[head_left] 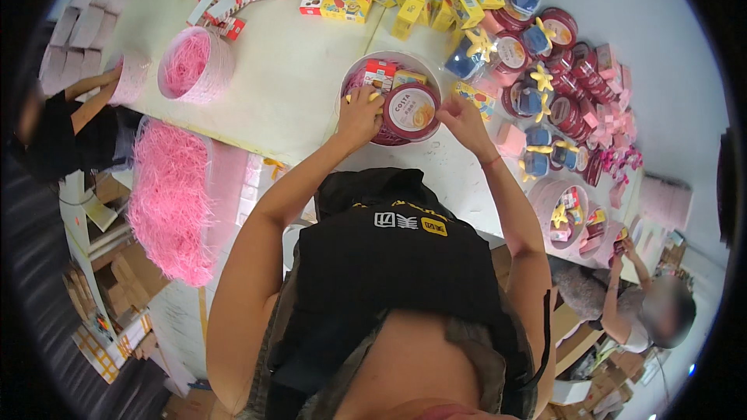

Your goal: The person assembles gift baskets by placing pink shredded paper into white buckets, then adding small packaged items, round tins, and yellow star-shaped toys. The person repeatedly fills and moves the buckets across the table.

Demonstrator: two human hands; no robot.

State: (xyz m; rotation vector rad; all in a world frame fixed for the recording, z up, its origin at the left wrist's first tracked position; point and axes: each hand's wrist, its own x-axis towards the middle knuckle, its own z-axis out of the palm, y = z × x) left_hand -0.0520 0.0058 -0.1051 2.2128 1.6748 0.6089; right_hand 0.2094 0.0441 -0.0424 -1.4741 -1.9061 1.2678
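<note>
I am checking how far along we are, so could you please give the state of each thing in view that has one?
Round pale pink box before the wearer: open, goods inside
Dark red round tub with white label: at that box's opening, label upward
Heap of pink shredded paper at lower left: loose, piled up
Round pale pink box at left: open, holding similar shreds
Round pale box at lower right: open, goods inside

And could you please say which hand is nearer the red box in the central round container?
Left. The left hand is just below the red box in the picture; the right hand is farther off, by the right rim of the round container.
</note>
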